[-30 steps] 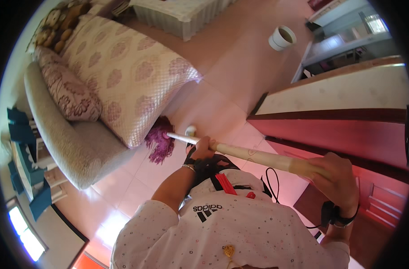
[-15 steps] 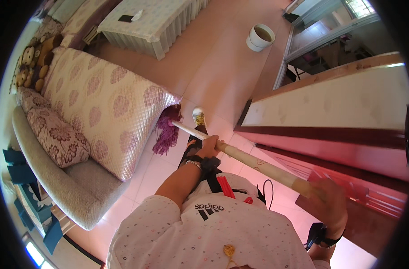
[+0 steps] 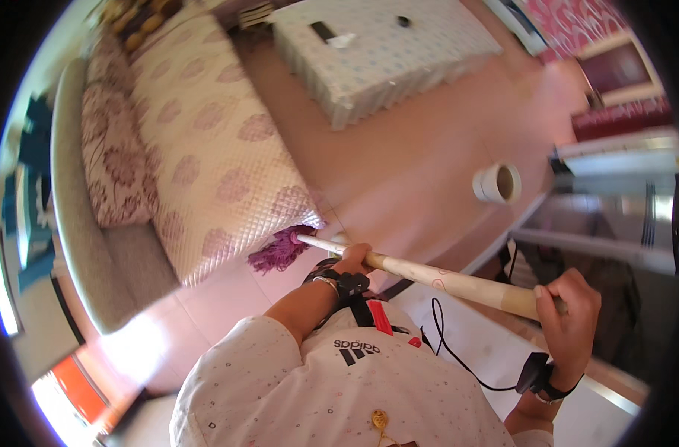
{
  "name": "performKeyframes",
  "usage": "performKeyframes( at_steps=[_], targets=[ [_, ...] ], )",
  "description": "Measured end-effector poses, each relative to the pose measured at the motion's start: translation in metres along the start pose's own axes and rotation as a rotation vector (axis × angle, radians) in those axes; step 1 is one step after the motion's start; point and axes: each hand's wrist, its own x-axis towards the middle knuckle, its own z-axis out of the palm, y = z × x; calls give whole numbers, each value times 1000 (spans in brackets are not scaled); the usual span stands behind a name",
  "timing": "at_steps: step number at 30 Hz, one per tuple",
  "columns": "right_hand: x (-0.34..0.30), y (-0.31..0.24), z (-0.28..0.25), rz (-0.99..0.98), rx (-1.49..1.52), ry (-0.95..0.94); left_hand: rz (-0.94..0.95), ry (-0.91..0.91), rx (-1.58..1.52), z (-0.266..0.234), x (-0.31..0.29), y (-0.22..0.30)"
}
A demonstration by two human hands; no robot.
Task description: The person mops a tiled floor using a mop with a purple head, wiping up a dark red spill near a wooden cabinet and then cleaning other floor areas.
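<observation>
One mop (image 3: 447, 281) — right hand (image 3: 572, 304) gripping end; left hand (image 3: 354, 259) nearer strands (image 3: 278, 252).

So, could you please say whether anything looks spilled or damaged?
Nothing clearly stands out. The white bucket stands upright on the floor, and the left hand and right hand grip the mop, its purple head by the sofa cover.

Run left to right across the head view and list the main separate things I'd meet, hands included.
Nearer floral cushion → purple mop head → left hand → white bucket → right hand.
</observation>
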Motion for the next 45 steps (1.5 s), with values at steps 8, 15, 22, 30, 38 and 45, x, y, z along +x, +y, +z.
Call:
performKeyframes(
  at_steps=[8, 15, 22, 30, 38, 45],
  targets=[
    [119, 7, 3, -349, -162, -260, 247, 20, -105, 35, 10, 44],
    [220, 17, -5, -576, -267, -839, 425, 52, -827, 81, 60, 65],
    [313, 155, 38, -924, -470, -1157, 620, 317, -1030, 168, 115, 44],
    [346, 254, 83, -551, -568, -1327, 489, 515, -784, 318, 188, -11],
    [319, 262, 153, -408, -600, -1394, 555, 519, -820, 242, 179, -4],
    [262, 208, 241, -413, -589, -1472, 785, 632, -888, 41, 248, 47]
  ],
)
